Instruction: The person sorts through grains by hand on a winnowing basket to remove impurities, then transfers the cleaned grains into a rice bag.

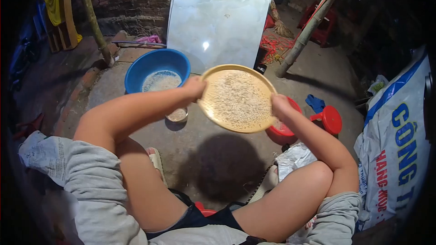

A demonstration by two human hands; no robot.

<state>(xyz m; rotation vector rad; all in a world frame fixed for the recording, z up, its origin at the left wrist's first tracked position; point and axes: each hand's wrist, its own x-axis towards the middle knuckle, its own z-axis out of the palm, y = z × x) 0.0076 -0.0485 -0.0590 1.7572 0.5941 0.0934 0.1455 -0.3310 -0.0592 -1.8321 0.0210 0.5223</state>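
Note:
A round, shallow yellow winnowing tray (209, 114) is held up in front of me, tilted, with its shadow on the floor below. Pale grains (238, 97), which look like rice, are spread across it. My left hand (194, 88) grips the rim on the left side. On the opposite side, my right hand (280, 105) is closed round the rim. Behind my left hand stands a blue basin (131, 79) with whitish grain in the bottom. A small metal bowl (178, 116) of grain sits under my left forearm. Partly hidden by my right hand is a red basin (295, 105).
A large white panel (218, 22) leans at the back by a brick wall (131, 0). Bamboo poles (313, 22) rise on both sides. A red plastic scoop or ladle (331, 120) and blue cloth (315, 103) lie right. A large printed sack (395, 154) stands at far right.

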